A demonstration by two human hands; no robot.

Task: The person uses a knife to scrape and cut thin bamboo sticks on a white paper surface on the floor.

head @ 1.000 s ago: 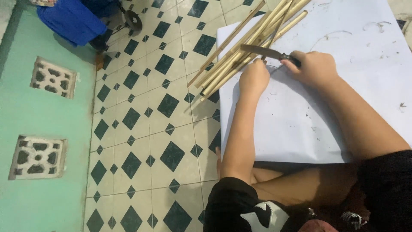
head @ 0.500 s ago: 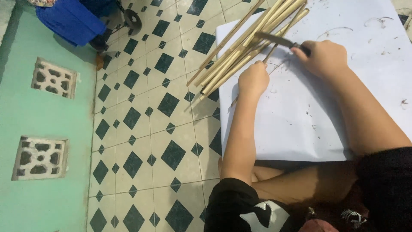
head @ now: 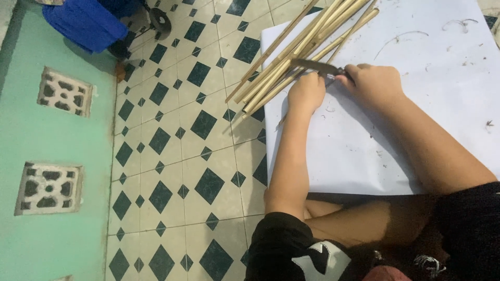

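Right hand (head: pixel 376 83) is clamped on a knife (head: pixel 316 66), blade pointing toward the left hand (head: pixel 307 92), which is closed on one bamboo stick from the bundle (head: pixel 297 52). The sticks lie diagonally across the white sheet's (head: pixel 416 130) far-left corner — tips overhanging the tiled floor (head: pixel 177 156). The left hand is nearer the bundle.

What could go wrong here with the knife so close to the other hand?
The knife in the right hand lies across the bamboo sticks right beside the left hand; a slip could cut those fingers. The sticks overhang the white sheet onto the tiled floor, so they may roll or shift under pressure.
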